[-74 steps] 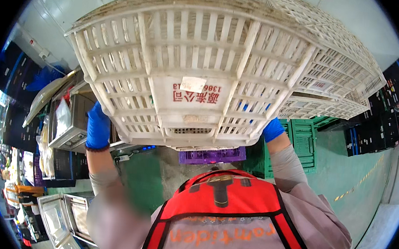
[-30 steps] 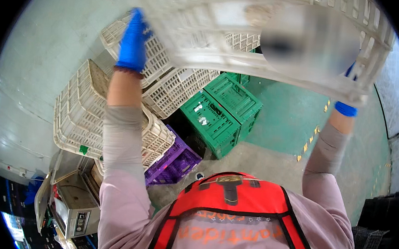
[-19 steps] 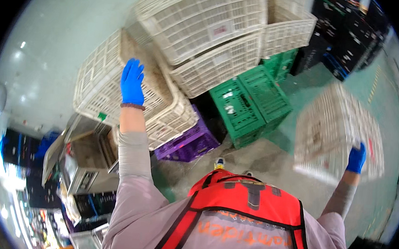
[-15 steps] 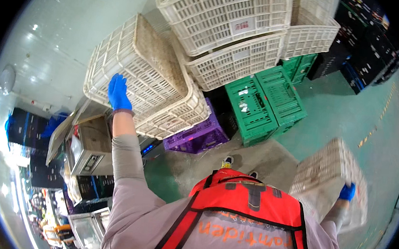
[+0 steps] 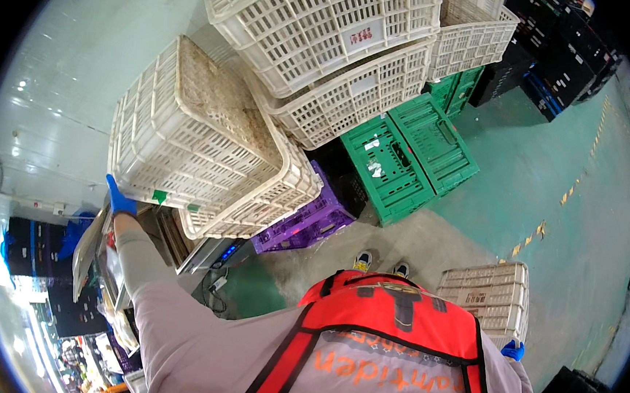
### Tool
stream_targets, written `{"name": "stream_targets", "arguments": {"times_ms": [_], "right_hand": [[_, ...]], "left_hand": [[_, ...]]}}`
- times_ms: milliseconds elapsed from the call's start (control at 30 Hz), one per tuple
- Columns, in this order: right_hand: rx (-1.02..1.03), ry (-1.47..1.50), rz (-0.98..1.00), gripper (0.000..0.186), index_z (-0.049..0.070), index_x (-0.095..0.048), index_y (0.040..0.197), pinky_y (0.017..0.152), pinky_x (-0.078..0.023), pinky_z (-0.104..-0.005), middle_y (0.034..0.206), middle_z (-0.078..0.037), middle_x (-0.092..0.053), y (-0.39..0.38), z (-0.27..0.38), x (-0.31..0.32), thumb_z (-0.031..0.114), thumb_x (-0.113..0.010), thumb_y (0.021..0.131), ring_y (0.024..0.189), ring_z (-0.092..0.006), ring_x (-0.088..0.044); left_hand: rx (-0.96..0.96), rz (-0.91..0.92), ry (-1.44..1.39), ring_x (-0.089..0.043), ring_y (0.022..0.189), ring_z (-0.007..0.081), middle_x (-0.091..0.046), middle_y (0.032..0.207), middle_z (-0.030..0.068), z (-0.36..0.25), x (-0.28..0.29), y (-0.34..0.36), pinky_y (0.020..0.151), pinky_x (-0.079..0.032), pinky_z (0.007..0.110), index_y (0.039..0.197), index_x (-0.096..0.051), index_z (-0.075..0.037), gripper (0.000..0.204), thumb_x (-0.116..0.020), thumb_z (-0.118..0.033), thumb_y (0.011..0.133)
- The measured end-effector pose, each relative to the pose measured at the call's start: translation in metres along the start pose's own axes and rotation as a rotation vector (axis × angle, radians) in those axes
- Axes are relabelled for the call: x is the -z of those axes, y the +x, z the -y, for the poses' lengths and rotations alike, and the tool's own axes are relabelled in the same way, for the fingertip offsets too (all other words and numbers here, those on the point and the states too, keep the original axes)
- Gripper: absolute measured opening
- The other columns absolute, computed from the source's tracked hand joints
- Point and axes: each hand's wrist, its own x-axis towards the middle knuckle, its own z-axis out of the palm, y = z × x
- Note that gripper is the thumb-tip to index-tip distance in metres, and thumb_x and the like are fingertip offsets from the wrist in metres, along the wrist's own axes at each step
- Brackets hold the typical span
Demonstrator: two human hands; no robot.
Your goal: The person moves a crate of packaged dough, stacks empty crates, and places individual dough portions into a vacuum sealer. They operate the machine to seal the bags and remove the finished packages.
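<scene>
My left hand (image 5: 119, 197), in a blue glove, grips the lower left corner of a tilted white slatted plastic crate (image 5: 189, 115); part of its fingers is hidden behind the edge. That crate sits in another white crate (image 5: 255, 214), and its dirty bottom faces up and to the right. Low at my right side, my right hand (image 5: 513, 350), also gloved in blue, is closed on the near end of a separate white crate (image 5: 487, 292). The front of my body partly covers this one.
Large white crates (image 5: 326, 37) are stacked ahead. Green folded crates (image 5: 409, 159) and a purple crate (image 5: 306, 221) stand on the floor near my feet. Black crates (image 5: 565, 61) are piled at far right. A metal-sided machine (image 5: 208, 255) with a blue-lit panel and cables is at left.
My left hand has moved from the tilted crate's side down to its lower left corner. The crate in my right hand has swung lower and closer to my body.
</scene>
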Motion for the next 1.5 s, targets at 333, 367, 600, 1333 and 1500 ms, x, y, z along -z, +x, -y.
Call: {"name": "stream_targets", "arguments": {"times_ms": [333,367,600,1333,1500], "right_hand": [[0.542,-0.058,0.128,0.025,0.016,-0.053,0.065,0.051,-0.042,-0.0278,0.059,-0.002,-0.054,-0.004,0.028,-0.056,0.031,-0.043,0.082,0.054,-0.0154,-0.052],[0.342,0.165,-0.036,0.022,0.013,-0.056,0.072,0.055,-0.041,-0.0291,0.067,-0.003,-0.058,-0.012,0.01,-0.076,0.031,-0.047,0.08,0.059,-0.0182,-0.052],[0.422,-0.018,0.279,0.018,0.013,-0.057,0.068,0.058,-0.042,-0.0326,0.065,-0.005,-0.06,-0.047,0.037,-0.11,0.027,-0.051,0.079,0.062,-0.0221,-0.055],[0.326,0.001,0.449,0.015,0.005,-0.055,0.078,0.069,-0.047,-0.0326,0.079,-0.01,-0.059,0.137,0.14,-0.119,0.018,-0.049,0.079,0.071,-0.0239,-0.056],[0.195,-0.195,0.616,0.019,0.004,-0.056,0.082,0.075,-0.044,-0.0349,0.083,-0.011,-0.059,0.129,0.11,-0.127,0.021,-0.048,0.079,0.078,-0.0247,-0.056]], "left_hand": [[-0.339,0.007,-0.182,-0.055,0.09,0.022,-0.056,0.103,0.0116,0.023,-0.105,-0.052,0.077,-0.045,0.034,0.111,-0.05,0.003,0.045,-0.056,-0.031,0.082],[-0.368,0.012,-0.191,-0.055,0.088,0.0219,-0.056,0.101,0.0117,0.011,-0.11,-0.057,0.076,-0.045,0.034,0.109,-0.052,0.003,0.043,-0.056,-0.031,0.082],[-0.393,-0.066,-0.225,-0.052,0.098,0.0232,-0.054,0.111,0.0098,-0.021,-0.076,-0.083,0.084,-0.042,0.036,0.116,-0.048,-0.002,0.044,-0.046,-0.034,0.086],[-1.058,-0.372,0.213,-0.047,0.105,0.0255,-0.049,0.117,0.0124,-0.193,0.058,-0.375,0.093,-0.034,0.035,0.12,-0.04,-0.003,0.044,-0.036,-0.033,0.089],[-0.791,-0.432,-0.002,-0.038,0.115,0.0246,-0.041,0.126,0.0129,-0.17,-0.078,-0.507,0.099,-0.027,0.034,0.126,-0.035,-0.004,0.051,-0.034,-0.039,0.089]]}}
